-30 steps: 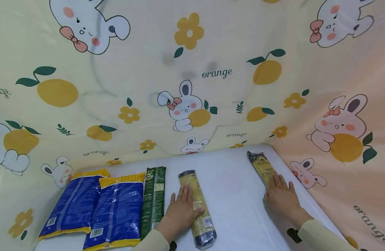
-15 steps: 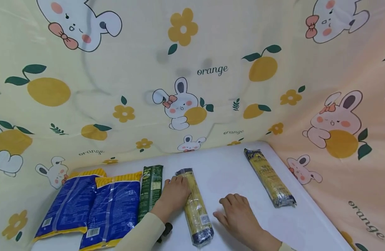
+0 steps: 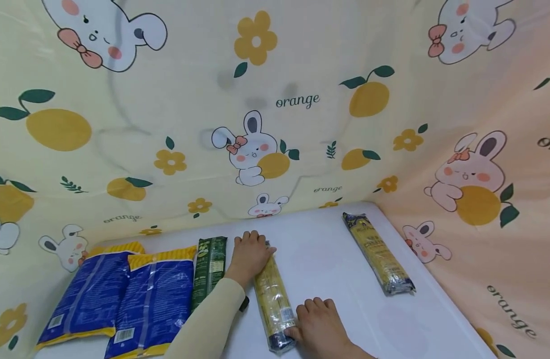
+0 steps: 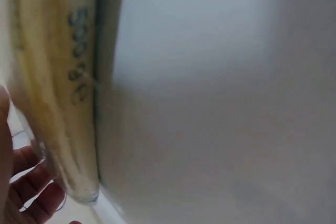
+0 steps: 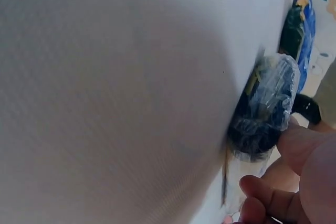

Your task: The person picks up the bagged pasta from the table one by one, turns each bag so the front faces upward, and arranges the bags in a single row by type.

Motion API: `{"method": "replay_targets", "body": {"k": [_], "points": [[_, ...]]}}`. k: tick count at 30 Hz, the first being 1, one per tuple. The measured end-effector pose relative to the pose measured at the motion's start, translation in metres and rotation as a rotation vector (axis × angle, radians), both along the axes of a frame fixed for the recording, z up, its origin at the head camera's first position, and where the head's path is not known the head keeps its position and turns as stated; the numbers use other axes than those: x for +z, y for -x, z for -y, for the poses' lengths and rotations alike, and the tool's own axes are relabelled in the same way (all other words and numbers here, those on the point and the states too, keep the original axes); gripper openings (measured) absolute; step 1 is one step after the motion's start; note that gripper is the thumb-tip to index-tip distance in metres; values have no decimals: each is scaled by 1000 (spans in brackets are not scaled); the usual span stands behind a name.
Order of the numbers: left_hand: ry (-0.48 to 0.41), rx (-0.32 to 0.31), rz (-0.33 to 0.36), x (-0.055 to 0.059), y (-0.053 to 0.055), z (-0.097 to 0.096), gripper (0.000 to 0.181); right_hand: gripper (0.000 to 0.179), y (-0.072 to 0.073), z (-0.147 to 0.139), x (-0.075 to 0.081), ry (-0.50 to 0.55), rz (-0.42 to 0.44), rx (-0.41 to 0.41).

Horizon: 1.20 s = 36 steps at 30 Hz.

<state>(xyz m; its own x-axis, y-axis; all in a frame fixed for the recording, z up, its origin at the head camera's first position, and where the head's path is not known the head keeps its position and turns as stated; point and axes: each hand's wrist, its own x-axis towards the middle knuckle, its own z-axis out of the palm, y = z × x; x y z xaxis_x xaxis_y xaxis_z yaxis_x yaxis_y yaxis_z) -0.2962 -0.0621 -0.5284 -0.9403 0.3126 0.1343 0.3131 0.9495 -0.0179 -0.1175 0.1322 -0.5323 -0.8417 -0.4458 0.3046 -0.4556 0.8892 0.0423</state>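
A long clear pack of spaghetti [image 3: 275,299] with dark blue ends lies on the white table, slightly slanted. My left hand [image 3: 251,255] grips its far end, fingers bent over it and thumb on the right side. In the left wrist view the pack's side [image 4: 58,77] shows "500 g" print, with fingertips around its tip. My right hand [image 3: 321,326] holds the near end, thumb over the wrapper and fingers bent at the right side. The right wrist view shows the thumb against the dark blue end [image 5: 262,111]. A second spaghetti pack [image 3: 378,254] lies apart at the right.
Two blue bags with yellow ends, the outer [image 3: 88,294] and the inner [image 3: 155,299], lie at the left, partly overlapping. A green pack [image 3: 209,271] lies between them and the left hand, partly behind the sleeve. A printed cloth [image 3: 203,99] stands behind the white table [image 3: 346,309].
My right hand has let go of the right spaghetti pack and come left to the middle pack's near end. My left hand has slid up to its far end.
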Motion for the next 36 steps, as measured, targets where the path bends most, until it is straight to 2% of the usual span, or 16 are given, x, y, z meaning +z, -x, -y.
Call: {"method": "replay_targets", "body": {"k": [4,7,16,21,25,29,31,36], "points": [[-25,67,75,-2,6,-3,73,53,-1,2,1,1,6,-5],[-32,84,93,-4,8,-6,77,52,-2,3,3,-3,34,-10],[-27,92,101,-7,10,-9,80,51,-5,3,2,5,67,-11],[-56,69,96,-8,11,-6,79,50,-4,3,0,8,69,-8],[-62,40,51,-7,10,-1,75,50,-4,5,0,7,105,-10],[-75,-9,-28,0,8,1,71,49,-6,5,-2,20,37,7],[-98,-51,-87,6,8,1,67,50,-7,4,-2,25,16,7],[-181,-169,-244,24,7,0,55,53,-6,4,5,46,109,-36]]}}
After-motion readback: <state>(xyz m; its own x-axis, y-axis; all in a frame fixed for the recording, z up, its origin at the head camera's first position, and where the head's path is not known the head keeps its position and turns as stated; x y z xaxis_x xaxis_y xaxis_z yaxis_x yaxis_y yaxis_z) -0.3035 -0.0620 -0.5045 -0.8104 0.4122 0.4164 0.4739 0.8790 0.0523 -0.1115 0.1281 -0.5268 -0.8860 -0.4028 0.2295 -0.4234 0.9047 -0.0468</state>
